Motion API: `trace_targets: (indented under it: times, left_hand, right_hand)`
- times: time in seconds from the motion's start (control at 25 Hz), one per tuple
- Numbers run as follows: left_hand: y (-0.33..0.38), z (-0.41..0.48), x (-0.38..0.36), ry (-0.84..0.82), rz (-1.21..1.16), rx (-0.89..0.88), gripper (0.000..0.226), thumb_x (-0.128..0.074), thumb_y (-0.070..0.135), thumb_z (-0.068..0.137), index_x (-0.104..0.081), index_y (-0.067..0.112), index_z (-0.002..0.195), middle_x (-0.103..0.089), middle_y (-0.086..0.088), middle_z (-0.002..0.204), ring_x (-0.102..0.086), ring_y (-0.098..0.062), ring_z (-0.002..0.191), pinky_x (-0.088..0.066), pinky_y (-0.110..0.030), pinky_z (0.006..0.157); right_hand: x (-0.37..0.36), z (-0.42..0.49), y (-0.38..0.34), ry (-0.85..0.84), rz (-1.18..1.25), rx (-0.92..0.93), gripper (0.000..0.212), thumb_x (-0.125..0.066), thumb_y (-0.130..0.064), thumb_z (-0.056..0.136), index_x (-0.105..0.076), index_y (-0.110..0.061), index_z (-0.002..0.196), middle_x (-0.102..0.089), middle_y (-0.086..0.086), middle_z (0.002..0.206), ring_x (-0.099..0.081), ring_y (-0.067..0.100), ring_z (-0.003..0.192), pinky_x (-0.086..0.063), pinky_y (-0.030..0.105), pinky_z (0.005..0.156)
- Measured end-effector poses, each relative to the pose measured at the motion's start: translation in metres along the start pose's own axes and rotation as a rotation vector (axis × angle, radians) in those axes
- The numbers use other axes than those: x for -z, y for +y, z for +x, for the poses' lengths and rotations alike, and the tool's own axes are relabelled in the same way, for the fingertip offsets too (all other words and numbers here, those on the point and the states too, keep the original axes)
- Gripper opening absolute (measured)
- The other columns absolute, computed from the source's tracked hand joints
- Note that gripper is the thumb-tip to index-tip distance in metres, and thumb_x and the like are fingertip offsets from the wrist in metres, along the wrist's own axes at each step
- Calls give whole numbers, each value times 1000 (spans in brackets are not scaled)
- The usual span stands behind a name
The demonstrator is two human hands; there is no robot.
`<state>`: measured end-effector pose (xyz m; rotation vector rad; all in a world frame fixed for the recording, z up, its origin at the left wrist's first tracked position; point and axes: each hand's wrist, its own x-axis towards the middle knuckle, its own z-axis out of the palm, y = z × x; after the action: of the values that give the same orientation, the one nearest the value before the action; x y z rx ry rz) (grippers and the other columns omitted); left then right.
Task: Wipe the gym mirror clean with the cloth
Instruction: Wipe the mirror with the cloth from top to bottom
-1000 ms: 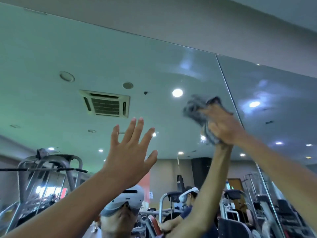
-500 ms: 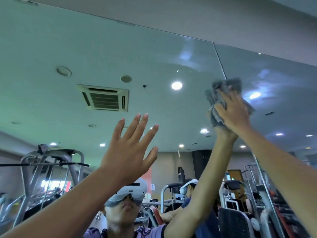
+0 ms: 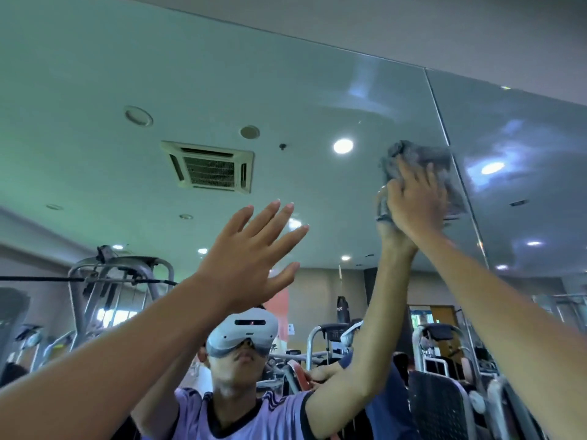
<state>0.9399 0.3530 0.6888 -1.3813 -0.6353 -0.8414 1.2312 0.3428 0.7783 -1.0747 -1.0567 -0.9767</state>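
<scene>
Pressing the grey cloth (image 3: 422, 160) to the mirror (image 3: 127, 74) with the right hand (image 3: 413, 201): fingers laid straight and close together over it, palm flat, nothing pinched. Bunched just beyond those fingertips and spilling out to that hand's right, across the seam (image 3: 444, 128) between two panes. Holding the left hand (image 3: 251, 258) up lower and well to the left of the working hand, fingers spread and straight, empty (touching the glass or just short of it: cannot tell).

Judging by the pale smears (image 3: 365, 81) above the right hand and others to its right past the seam, probably plenty left to wipe up here. Best done by opening the wad out under the whole palm, to cover more glass per pass. Sweep in overlapping strokes, starting above the hand and working down toward the wrist. Follow the seam lengthwise as well as crossing it, a likely trap for grime. Turn to a fresh face of the cloth at the first sign of streaks trailing behind the hand. Avoid leaning the bare left palm on cleaned glass, for fear of prints.
</scene>
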Motion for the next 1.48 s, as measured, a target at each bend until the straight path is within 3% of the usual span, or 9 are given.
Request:
trace_targets:
  times: [0.16, 0.36, 0.56, 0.76, 0.84, 1.0, 1.16, 1.36, 1.48]
  left_hand:
    - [-41, -41, 10, -26, 7, -5, 60, -33, 49, 95, -50, 23, 146, -43, -14, 153, -41, -33, 141, -22, -48, 111]
    - [-87, -74, 19, -100, 26, 10, 61, -32, 51, 95, -44, 27, 150, -36, -11, 158, -35, -31, 145, -21, -49, 113]
    - [-142, -112, 31, -153, 52, 131, 63, -29, 54, 95, -37, 29, 153, -32, -10, 160, -30, -29, 148, -23, -50, 114]
    - [-193, -168, 41, -190, 60, 250, 65, -23, 56, 97, -25, 32, 156, -21, -6, 164, -20, -24, 151, -22, -51, 117]
    - [-215, -191, 46, -162, 52, 308, 62, -24, 53, 97, -29, 31, 155, -26, -8, 162, -23, -24, 150, -21, -47, 115]
    - [-247, -222, 55, -129, 37, 451, 60, -24, 49, 98, -35, 27, 152, -30, -7, 161, -28, -24, 148, -21, -46, 113]
    - [-256, -234, 56, -130, 26, 460, 60, -22, 51, 98, -32, 29, 153, -26, -5, 163, -24, -22, 150, -20, -48, 116]
    - [-265, -266, 57, -120, 1, 548, 61, -22, 50, 98, -29, 31, 155, -22, -2, 164, -18, -20, 152, -15, -47, 119]
    - [-278, -292, 60, -130, 12, 566, 61, -21, 50, 98, -23, 33, 157, -18, 0, 166, -13, -18, 153, -13, -46, 120]
  right_hand:
    - [-3, -45, -22, -146, -16, 888, 54, -36, -34, 90, -49, -28, 142, -38, 1, 155, -28, 21, 145, -17, 45, 119]
    - [-12, -13, -79, -40, 51, 135, 64, -30, -44, 85, -42, -37, 147, -34, -2, 159, -22, 23, 149, -14, 53, 120]
    - [-23, -50, -144, -218, 88, 1132, 50, -41, -37, 92, -52, -28, 140, -46, 5, 150, -38, 26, 141, -25, 52, 117]
    - [-32, 1, -176, -15, 96, 148, 64, -28, -45, 84, -48, -31, 143, -39, 0, 156, -29, 25, 147, -21, 48, 120]
    - [-42, -29, -230, -4, 65, 307, 62, -26, -39, 88, -47, -31, 145, -38, -2, 157, -29, 26, 147, -16, 49, 120]
    - [-43, -54, -269, -184, 62, 1157, 52, -35, -36, 91, -54, -30, 139, -46, -2, 150, -39, 24, 140, -30, 46, 113]
    - [-53, -41, -322, -112, 119, 417, 58, -28, -41, 90, -47, -34, 144, -40, -3, 155, -28, 21, 147, -20, 54, 118]
    - [-69, -116, -407, -269, 76, 1243, 53, -29, -41, 94, -45, -37, 145, -39, -5, 155, -33, 23, 144, -18, 51, 115]
    - [-74, -78, -424, -214, 129, 824, 59, -27, -48, 89, -47, -38, 144, -28, -5, 161, -21, 22, 150, -17, 53, 119]
